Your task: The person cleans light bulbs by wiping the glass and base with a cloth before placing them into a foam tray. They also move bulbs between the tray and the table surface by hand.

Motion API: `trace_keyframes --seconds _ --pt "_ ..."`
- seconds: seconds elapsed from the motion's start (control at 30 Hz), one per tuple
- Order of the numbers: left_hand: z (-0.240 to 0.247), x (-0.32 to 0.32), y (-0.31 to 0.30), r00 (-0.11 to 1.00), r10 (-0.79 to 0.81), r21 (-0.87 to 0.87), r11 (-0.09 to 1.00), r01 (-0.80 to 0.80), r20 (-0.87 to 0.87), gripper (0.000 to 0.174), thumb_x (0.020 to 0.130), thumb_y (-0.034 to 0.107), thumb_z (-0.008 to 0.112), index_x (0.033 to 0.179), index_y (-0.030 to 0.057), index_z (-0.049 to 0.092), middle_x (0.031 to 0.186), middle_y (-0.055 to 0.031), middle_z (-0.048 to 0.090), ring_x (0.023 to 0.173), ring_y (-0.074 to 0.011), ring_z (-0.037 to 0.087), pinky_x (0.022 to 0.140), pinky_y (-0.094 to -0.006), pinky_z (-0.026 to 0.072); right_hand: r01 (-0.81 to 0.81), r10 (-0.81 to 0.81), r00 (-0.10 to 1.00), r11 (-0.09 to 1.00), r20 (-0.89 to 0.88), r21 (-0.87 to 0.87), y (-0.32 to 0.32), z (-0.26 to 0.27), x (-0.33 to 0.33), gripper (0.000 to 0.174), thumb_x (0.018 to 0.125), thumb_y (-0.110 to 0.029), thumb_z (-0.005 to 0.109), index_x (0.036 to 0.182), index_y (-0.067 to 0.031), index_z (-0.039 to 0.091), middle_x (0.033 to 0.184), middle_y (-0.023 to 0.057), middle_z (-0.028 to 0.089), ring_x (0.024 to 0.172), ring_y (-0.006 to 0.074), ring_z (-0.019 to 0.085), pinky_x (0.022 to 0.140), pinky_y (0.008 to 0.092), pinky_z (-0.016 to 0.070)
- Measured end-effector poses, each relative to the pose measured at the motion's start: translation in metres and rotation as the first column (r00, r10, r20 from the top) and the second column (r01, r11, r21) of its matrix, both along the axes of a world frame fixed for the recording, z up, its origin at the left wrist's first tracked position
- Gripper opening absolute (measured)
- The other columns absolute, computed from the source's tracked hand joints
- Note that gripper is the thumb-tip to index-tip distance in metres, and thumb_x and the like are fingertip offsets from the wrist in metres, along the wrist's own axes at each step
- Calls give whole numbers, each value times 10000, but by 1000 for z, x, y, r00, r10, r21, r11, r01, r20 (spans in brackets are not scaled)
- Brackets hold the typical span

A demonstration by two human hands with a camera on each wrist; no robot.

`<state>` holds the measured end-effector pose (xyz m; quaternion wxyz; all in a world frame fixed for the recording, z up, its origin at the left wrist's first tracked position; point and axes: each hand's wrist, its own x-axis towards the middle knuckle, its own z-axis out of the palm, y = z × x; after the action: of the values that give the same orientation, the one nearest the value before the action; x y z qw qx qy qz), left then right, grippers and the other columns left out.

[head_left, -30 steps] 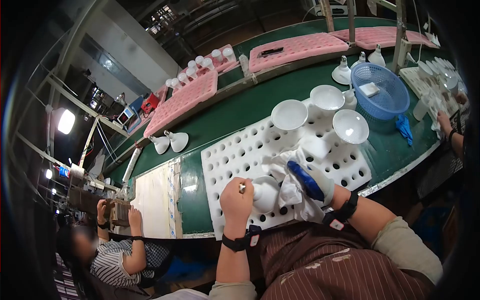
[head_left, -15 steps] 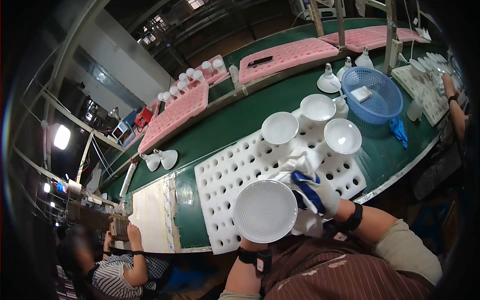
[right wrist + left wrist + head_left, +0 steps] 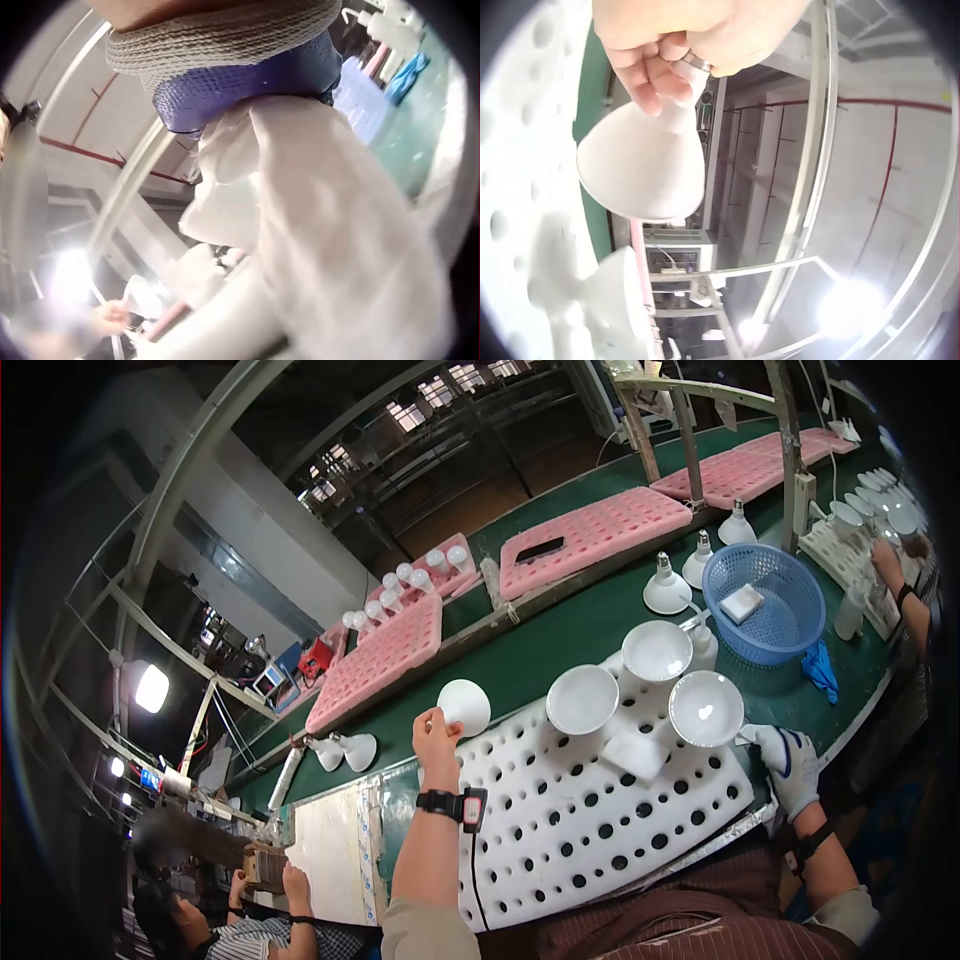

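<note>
My left hand (image 3: 437, 745) pinches a white cone-shaped lamp (image 3: 465, 707) by its metal-capped narrow end, above the green table near the foam board's left corner. The left wrist view shows my bare fingers (image 3: 658, 81) round the neck of that lamp (image 3: 649, 161), its wide end away from the hand. My gloved right hand (image 3: 788, 768) is beyond the board's right edge; in the right wrist view its blue-coated fingers (image 3: 247, 82) grip a white cloth (image 3: 330, 202) that hangs down. Several lamps, including one (image 3: 583, 700), stand wide side up on the white foam board (image 3: 540, 860).
A blue basket (image 3: 765, 650) with a white block inside stands at the right, beside a blue glove (image 3: 820, 672) and a pump bottle (image 3: 704, 648). Pink foam trays (image 3: 375, 660) lie along the back. Two other people are at either side.
My left hand has carried the lamp away from my body, up and left, turning its wide face away. My right hand with the cloth has moved right, apart from the lamp.
</note>
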<state>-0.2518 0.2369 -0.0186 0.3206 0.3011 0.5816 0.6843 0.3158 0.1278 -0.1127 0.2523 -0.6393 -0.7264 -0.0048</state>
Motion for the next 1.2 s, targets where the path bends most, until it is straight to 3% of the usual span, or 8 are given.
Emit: trace_keyframes --seconds 0.27,0.4,0.47,0.57,0.67,0.73,1.0,1.2 --pt "-27 -17 91 976 -154 -293 950 103 -155 300 967 179 585 1234 63 514 940 -74 582 762 -175 662 668 -298 563 80 -80 997 997 -18 7 -4 -2 -9 485 705 -194 725 1155 -74 589 1107 149 599 1044 359 531 930 457 413" --pt "-14 11 94 996 -76 -258 964 61 -48 550 946 170 571 1436 95 335 936 -92 563 730 -172 641 593 -296 515 77 -77 997 997 -22 -2 -5 -2 -8 500 692 -195 733 1157 -82 589 1109 144 600 1042 355 533 925 456 418" --pt "-18 24 90 984 -71 -274 961 23 -165 515 954 216 554 1418 88 370 968 -84 541 695 -175 621 615 -301 517 84 -85 996 996 -27 -9 -4 0 -10 505 687 -203 740 1154 -83 592 1115 141 601 1043 354 535 922 457 420" --pt "-9 68 51 907 -416 -416 816 401 58 462 991 399 508 1316 75 461 1015 -89 519 787 -222 604 685 -366 526 79 -79 996 997 -37 13 -7 3 -9 497 689 -216 746 1145 -86 598 1112 138 607 1035 354 541 916 461 423" --pt "-8 113 23 786 -530 -349 705 617 320 496 995 414 506 1357 81 439 1181 -154 577 979 -316 650 782 -435 540 61 -61 997 998 -47 8 -6 7 -10 499 691 -210 740 1152 -85 598 1108 128 609 1029 345 541 905 460 425" --pt "-13 129 12 595 -601 -281 537 795 534 533 976 349 556 1408 84 390 1311 -174 544 1080 -354 628 894 -489 527 64 -64 997 998 -39 7 -6 6 -10 502 690 -207 738 1156 -84 596 1108 125 609 1028 343 541 902 458 425" --pt "-27 150 0 474 -497 36 717 696 727 534 915 187 622 1380 48 402 1331 -151 527 1227 -326 541 1040 -538 463 149 -151 987 987 -45 -60 -13 5 -9 590 648 -183 739 1206 -87 576 1169 152 572 1151 375 489 1017 467 380" --pt "-24 112 -53 486 -540 158 764 626 687 653 875 271 698 1403 58 377 1355 -154 518 1248 -325 528 1051 -528 455 119 -115 987 992 -113 33 6 -81 30 522 746 -204 636 1239 -53 557 1246 178 557 1187 375 491 1021 457 389"
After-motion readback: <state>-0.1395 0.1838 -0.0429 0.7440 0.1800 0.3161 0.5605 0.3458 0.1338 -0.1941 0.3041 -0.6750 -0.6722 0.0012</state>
